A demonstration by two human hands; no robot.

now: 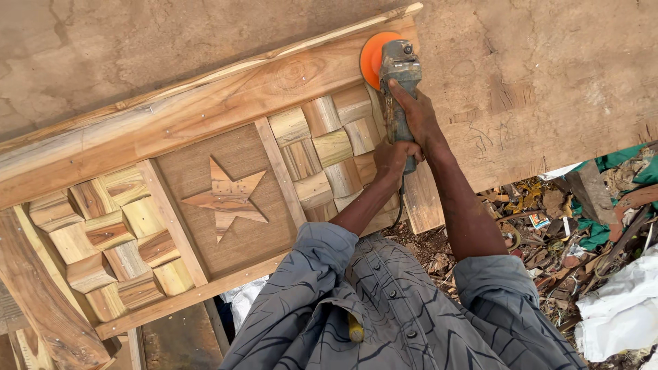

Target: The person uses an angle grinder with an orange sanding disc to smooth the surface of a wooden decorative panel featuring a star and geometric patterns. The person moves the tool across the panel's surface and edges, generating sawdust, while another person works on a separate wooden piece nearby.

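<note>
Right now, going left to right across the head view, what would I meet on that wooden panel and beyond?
Left cluster of wooden blocks → carved star → right cluster of wooden blocks → grinder with orange disc, held in both hands → heap of scraps on the ground.

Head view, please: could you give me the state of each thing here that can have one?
Angle grinder: gripped in both hands, orange disc against the frame's corner.
Left hand: closed round the grinder's rear.
Right hand: closed on the body.
Carved wooden panel: lying flat, bare wood.
Star inlay: set in its recess.
</note>
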